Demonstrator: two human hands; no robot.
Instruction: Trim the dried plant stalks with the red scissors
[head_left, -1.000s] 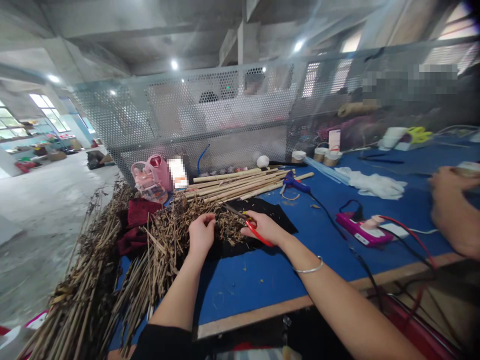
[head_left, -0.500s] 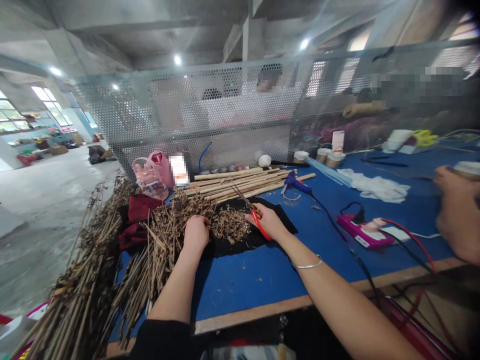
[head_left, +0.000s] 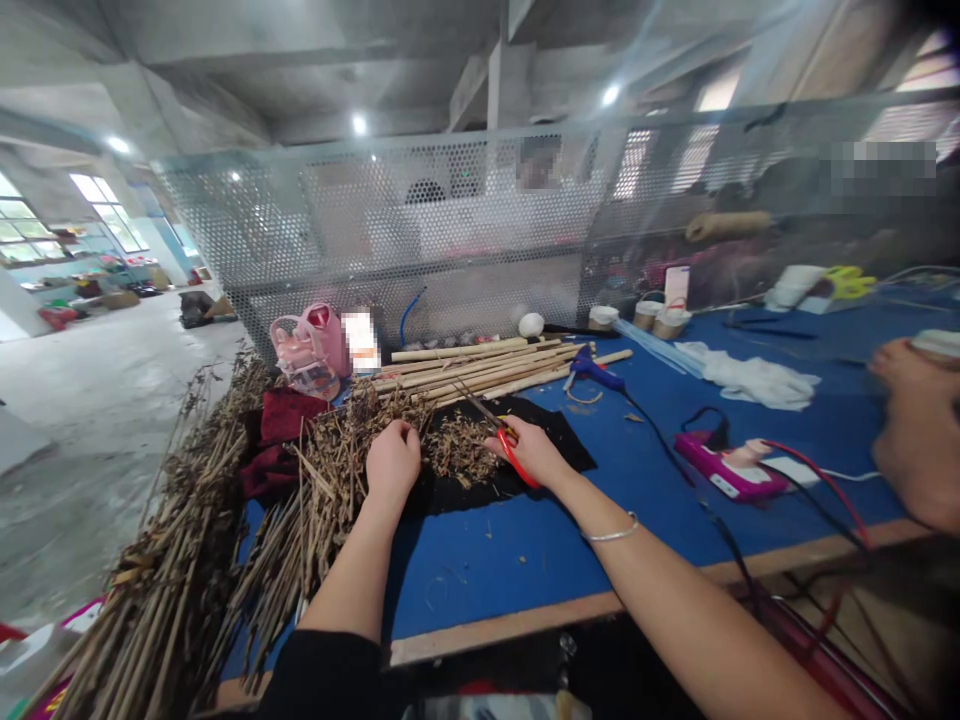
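Observation:
My right hand [head_left: 531, 450] is wrapped round the red handles of a pair of scissors [head_left: 514, 462]. Their blades point up and to the left, slightly apart. Just below the tips lies a heap of small dried plant clippings [head_left: 461, 450] on a black cloth [head_left: 566, 435]. My left hand [head_left: 395, 462] is closed at the heap's left side, beside a bundle of dried plant stalks [head_left: 330, 480]. Its fingertips are pressed together, and what is between them is hidden.
A larger dried stalk bundle [head_left: 169, 560] leans at the table's left edge. Behind the cloth lie pale wooden sticks [head_left: 487, 370] and a blue glue gun [head_left: 592, 372]. A purple power strip [head_left: 727, 475] with cables stands to the right, near another person's hand [head_left: 911, 420].
My left hand has curled its fingers in more and turned slightly. The scissors have shifted a little to the left and down with my right hand.

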